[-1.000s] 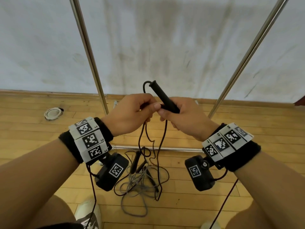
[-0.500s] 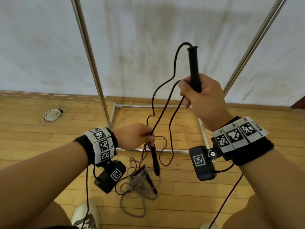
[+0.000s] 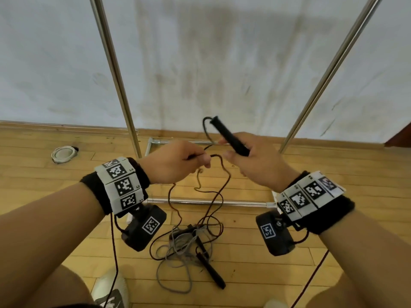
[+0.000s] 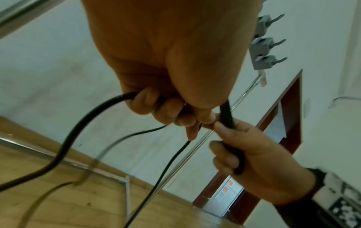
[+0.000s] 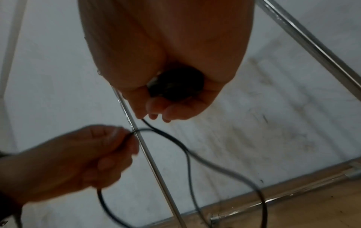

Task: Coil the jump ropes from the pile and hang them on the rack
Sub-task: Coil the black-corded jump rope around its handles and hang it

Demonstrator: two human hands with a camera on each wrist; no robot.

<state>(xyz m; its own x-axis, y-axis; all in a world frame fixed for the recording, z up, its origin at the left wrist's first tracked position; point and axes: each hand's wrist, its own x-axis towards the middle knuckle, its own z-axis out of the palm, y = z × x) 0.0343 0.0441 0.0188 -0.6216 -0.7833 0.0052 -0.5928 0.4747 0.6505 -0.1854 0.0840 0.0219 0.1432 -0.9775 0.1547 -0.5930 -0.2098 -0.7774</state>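
jump rope [image 3: 219, 187] cord pinched by left hand [image 3: 172, 162], handle [image 3: 229, 136] gripped in right hand [image 3: 261, 164]

- A pale wall [image 3: 200, 63] fills the back, stained with dark vertical streaks.
- Wooden plank floor [image 3: 333, 174] meets it along a wooden skirting board [image 3: 66, 126].
- A round white disc [image 3: 63, 153] lies on the floor at the left.
- The left wrist view shows a reddish-brown door frame [image 4: 291, 123] and grey wall hooks [image 4: 263, 41].

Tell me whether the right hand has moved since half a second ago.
Yes. The right hand, gripping the black handle, has dropped toward the floor beside the rack's right pole, nearing the left hand.
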